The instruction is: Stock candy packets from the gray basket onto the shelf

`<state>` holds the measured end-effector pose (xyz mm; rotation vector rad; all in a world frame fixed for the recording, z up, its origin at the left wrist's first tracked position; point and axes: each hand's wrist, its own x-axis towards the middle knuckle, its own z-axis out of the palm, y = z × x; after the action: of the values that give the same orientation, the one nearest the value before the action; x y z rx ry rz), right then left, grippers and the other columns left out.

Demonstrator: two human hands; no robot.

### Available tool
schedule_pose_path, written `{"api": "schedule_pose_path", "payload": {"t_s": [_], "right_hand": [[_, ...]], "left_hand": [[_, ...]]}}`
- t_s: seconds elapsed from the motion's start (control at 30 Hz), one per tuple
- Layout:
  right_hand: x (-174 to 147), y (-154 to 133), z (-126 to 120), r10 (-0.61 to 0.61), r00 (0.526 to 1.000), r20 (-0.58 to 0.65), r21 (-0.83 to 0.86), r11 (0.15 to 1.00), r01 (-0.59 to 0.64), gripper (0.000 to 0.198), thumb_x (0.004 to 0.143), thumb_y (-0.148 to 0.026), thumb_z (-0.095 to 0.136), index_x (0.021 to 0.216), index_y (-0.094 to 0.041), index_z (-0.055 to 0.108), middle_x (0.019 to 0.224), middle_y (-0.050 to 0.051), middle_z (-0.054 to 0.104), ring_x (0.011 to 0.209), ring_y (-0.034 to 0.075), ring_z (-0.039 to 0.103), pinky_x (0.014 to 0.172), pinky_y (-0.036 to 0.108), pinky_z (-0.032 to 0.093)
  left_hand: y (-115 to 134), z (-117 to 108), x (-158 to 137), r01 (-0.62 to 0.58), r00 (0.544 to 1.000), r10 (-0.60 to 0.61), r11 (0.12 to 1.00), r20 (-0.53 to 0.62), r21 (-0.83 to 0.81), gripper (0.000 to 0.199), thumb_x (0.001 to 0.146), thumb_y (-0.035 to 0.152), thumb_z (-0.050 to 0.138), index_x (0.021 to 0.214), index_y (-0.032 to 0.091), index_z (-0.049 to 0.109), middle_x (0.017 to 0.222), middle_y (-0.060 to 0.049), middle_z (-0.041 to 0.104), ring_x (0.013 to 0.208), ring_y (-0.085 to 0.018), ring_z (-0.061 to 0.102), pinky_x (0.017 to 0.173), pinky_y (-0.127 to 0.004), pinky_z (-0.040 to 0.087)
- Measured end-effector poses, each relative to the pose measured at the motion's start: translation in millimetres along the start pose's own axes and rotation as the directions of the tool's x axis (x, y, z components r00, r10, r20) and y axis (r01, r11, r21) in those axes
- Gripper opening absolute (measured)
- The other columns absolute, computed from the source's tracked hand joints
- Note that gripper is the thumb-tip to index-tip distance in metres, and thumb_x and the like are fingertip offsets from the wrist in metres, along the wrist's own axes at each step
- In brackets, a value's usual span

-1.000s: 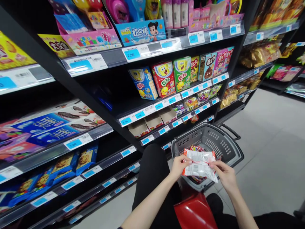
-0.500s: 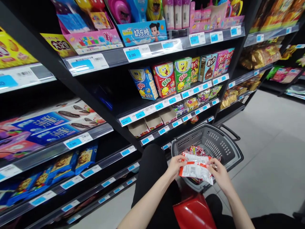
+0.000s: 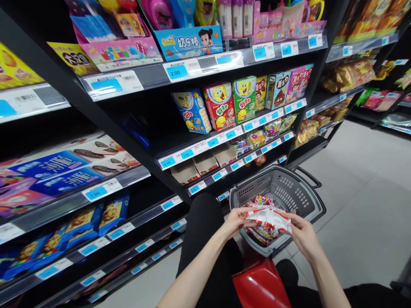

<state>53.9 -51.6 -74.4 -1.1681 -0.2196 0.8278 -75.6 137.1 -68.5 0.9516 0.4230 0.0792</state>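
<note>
Two hands on one packet (image 3: pixel 269 218), red and white: left hand (image 3: pixel 236 221) pinching its left end, right hand (image 3: pixel 302 234) gripping its right end. Neither is nearer; both have contact, so there's no gap to close. Long axis runs crosswise, hand to hand, right end a bit lower in view, toward the person's body. Packet looks tipped, so it shows as a narrow strip; exact angle unclear. It's over the near half of the basket (image 3: pixel 287 185), inside the rim as seen from above, partly covering the packs (image 3: pixel 261 236) heaped in there. Height over the heap: can't read it from this angle. Far rim is beyond the fingertips; shelf (image 3: pixel 175 143) is well off to the left.
</note>
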Motion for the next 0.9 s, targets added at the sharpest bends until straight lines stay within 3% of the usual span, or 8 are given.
{"api": "schedule_pose_path", "payload": {"t_s": [0.07,0.23,0.4,0.53,0.6,0.7,0.8,0.9], "right_hand": [[5,6,-4,0.015,0.996,-0.089,-0.106,0.994,-0.024,0.028,0.058,-0.04,0.071,0.076,-0.018,0.067,0.056,0.002,0.064,0.048,0.017,0.056,0.048,0.03,0.044],[15,13,-21,-0.115,0.984,-0.133,-0.531,0.847,0.028,0.027,0.056,-0.042,0.068,0.052,-0.016,0.061,0.043,-0.003,0.05,0.043,0.011,0.042,0.043,0.024,0.032],[14,10,-17,-0.001,0.995,-0.099,-0.43,0.902,-0.042,0.036,0.059,-0.048,0.062,0.047,-0.018,0.049,0.039,-0.007,0.036,0.039,0.008,0.032,0.041,0.022,0.025],[6,10,11,-0.173,0.984,-0.053,-0.426,0.895,0.134,0.029,0.07,-0.047,0.054,0.063,-0.018,0.054,0.058,-0.001,0.053,0.056,0.014,0.047,0.054,0.024,0.037],[0,13,30,-0.273,0.962,-0.016,-0.574,0.79,0.214,0.027,0.077,-0.042,0.046,0.066,-0.019,0.052,0.06,-0.001,0.053,0.058,0.014,0.047,0.056,0.024,0.037],[-8,18,54,-0.369,0.919,0.137,-0.79,0.519,0.326,0.025,0.082,-0.032,0.041,0.062,-0.02,0.049,0.059,-0.001,0.05,0.06,0.015,0.046,0.058,0.026,0.036],[-13,17,62,-0.332,0.862,0.383,-0.785,0.374,0.493,0.021,0.083,-0.02,0.037,0.071,-0.02,0.054,0.073,0.003,0.057,0.075,0.019,0.05,0.068,0.03,0.04],[-13,5,50,-0.392,0.833,0.39,-0.787,0.327,0.523,0.016,0.081,-0.019,0.041,0.084,-0.021,0.057,0.084,0.005,0.057,0.086,0.021,0.049,0.077,0.037,0.04]], "left_hand": [[-4,1,2,0.001,0.997,0.012,0.985,-0.073,0.175,0.025,0.061,0.027,0.067,0.08,0.01,0.066,0.068,-0.006,0.066,0.06,-0.015,0.06,0.059,-0.027,0.047],[-11,-1,10,0.025,0.937,0.19,0.8,-0.292,0.599,0.039,0.065,0.046,0.059,0.045,0.013,0.05,0.034,0.005,0.039,0.035,-0.006,0.035,0.04,-0.019,0.025],[-9,2,14,0.095,0.935,0.133,0.8,-0.33,0.592,0.035,0.068,0.043,0.054,0.054,0.011,0.056,0.042,0.004,0.043,0.041,-0.008,0.035,0.043,-0.021,0.025],[-19,7,10,0.032,0.918,0.253,0.722,-0.306,0.691,0.024,0.067,0.036,0.058,0.077,0.014,0.062,0.053,0.003,0.049,0.055,-0.011,0.045,0.055,-0.022,0.035],[-30,15,5,-0.054,0.944,0.225,0.827,-0.241,0.56,0.04,0.067,0.037,0.061,0.102,0.019,0.056,0.074,-0.001,0.058,0.069,-0.014,0.051,0.063,-0.024,0.039],[-45,30,-3,-0.059,0.996,0.067,0.991,-0.061,0.116,0.054,0.072,0.048,0.055,0.119,0.024,0.043,0.106,-0.008,0.055,0.084,-0.017,0.054,0.065,-0.028,0.044],[-48,41,-7,0.03,0.999,-0.031,0.996,-0.012,-0.086,0.05,0.069,0.041,0.063,0.111,0.019,0.049,0.101,-0.009,0.058,0.082,-0.019,0.058,0.062,-0.027,0.046],[-42,40,-6,0.001,1.0,-0.005,0.99,-0.03,-0.14,0.043,0.067,0.031,0.067,0.104,0.012,0.055,0.094,-0.011,0.062,0.08,-0.02,0.061,0.064,-0.028,0.049]]}}
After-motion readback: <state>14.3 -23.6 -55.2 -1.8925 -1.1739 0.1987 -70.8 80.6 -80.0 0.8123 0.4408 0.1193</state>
